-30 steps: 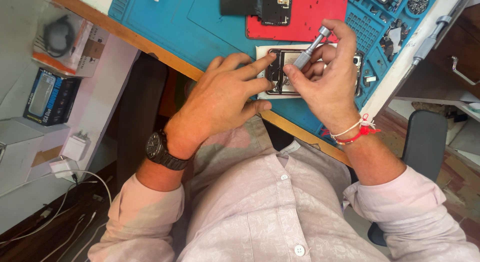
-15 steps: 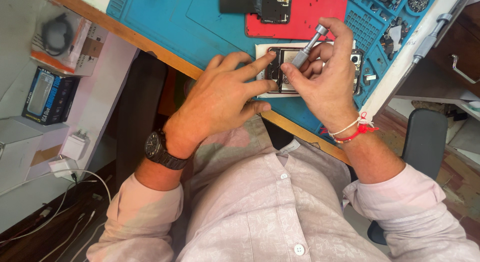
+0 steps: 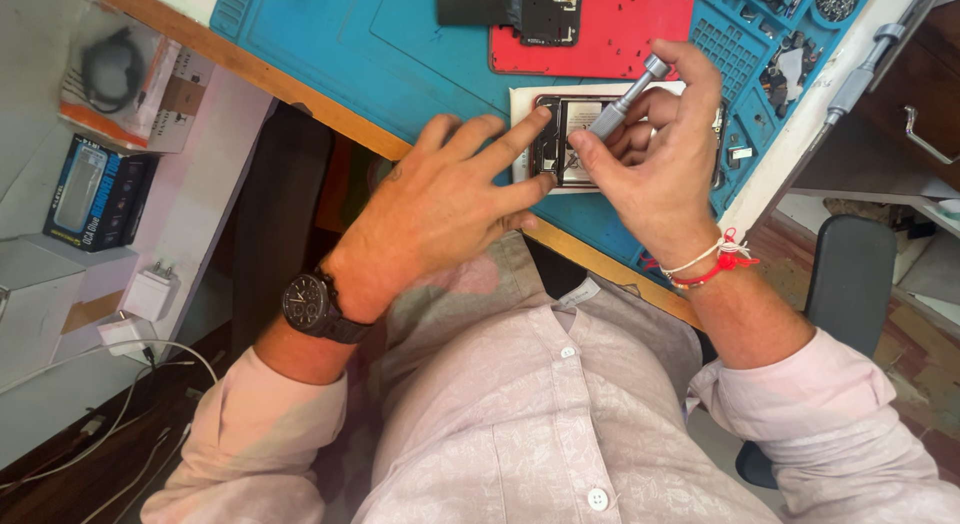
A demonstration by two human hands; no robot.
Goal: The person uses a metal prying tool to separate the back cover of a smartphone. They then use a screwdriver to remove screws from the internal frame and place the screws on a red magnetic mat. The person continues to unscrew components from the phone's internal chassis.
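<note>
While the left hand [image 3: 440, 209] lies spread, fingertips pressing the opened phone [image 3: 562, 144] at upper centre, the right hand [image 3: 655, 159] pinches a grey screwdriver [image 3: 622, 101]. Both rest on the blue mat [image 3: 400, 54] covering the table [image 3: 250, 69].

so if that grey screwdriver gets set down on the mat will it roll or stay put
The grey screwdriver looks round and metal along its barrel, so it would probably roll if laid down. The blue mat looks rubbery, which may slow it. Its slim smooth barrel could slip between the right hand fingers.
</note>
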